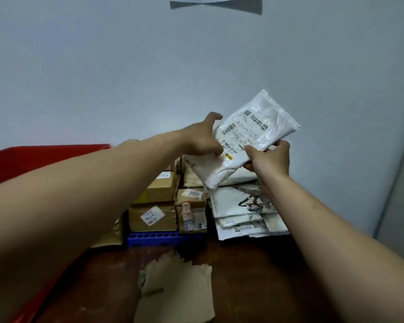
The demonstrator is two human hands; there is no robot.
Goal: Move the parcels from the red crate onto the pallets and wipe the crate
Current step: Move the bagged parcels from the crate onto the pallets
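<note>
A white plastic mailer parcel (247,138) with a printed shipping label is held up in front of the wall by both hands. My left hand (202,136) grips its left edge, thumb on top. My right hand (269,159) pinches its lower right edge. Below it lies a stack of white mailer bags (240,213). To their left, several brown cardboard boxes (153,216) sit on a blue pallet (153,237). The red crate (33,159) is at the left, mostly hidden behind my left forearm.
A beige cloth (175,287) lies crumpled on the dark brown floor (254,276) near the bottom centre. A pale wall (196,66) rises directly behind the parcels, with a corner edge at the right.
</note>
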